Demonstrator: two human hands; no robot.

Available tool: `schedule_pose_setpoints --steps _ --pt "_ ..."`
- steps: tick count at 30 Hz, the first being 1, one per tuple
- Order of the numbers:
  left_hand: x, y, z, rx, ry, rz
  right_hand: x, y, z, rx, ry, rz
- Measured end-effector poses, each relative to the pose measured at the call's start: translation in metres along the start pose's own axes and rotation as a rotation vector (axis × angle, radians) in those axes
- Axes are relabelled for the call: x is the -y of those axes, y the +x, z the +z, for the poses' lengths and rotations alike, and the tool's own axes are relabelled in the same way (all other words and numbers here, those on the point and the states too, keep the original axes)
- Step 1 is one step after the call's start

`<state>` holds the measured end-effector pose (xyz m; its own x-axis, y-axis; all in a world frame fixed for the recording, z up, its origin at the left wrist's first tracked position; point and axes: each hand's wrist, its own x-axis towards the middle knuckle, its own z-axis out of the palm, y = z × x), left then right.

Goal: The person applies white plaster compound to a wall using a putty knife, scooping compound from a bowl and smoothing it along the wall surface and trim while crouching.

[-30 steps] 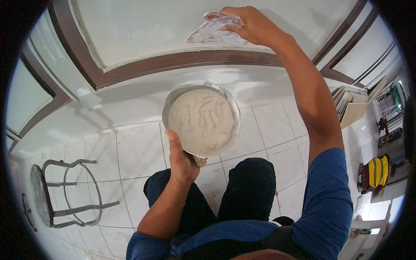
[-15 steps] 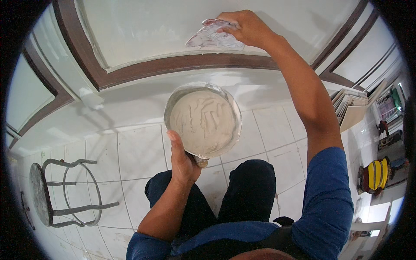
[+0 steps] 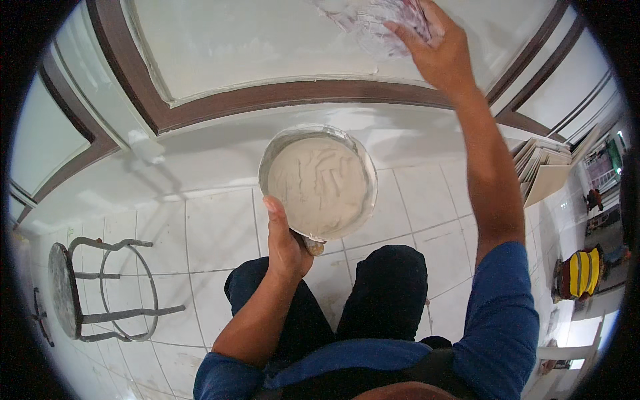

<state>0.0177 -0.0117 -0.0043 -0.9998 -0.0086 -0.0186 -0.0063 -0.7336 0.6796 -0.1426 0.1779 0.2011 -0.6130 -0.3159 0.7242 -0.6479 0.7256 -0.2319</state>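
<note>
My left hand grips the near rim of a round metal pan filled with pale grey paste, held level in front of my chest. My right hand is raised high against the white wall panel, pressing a flat, paste-smeared tool onto it. The tool is partly cut off by the top edge of the view, and my fingers cover its near end. Both sleeves are blue.
Brown wooden trim frames the wall panel. A metal stool lies tipped over on the white tiled floor at the left. A stack of tiles leans at the right, with a yellow object beyond.
My right hand and the tool have moved upward and a little right along the wall panel. The pan in my left hand stays almost where it was.
</note>
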Motion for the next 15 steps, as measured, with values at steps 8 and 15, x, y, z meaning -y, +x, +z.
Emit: schedule_pose_setpoints --steps 8,15 --pt "-0.003 -0.003 -0.006 0.001 0.032 -0.033 -0.029 -0.032 0.102 -0.445 0.516 0.107" --pt "-0.008 -0.002 -0.007 0.008 0.025 -0.037 0.010 -0.031 0.141 -0.353 0.715 0.079"
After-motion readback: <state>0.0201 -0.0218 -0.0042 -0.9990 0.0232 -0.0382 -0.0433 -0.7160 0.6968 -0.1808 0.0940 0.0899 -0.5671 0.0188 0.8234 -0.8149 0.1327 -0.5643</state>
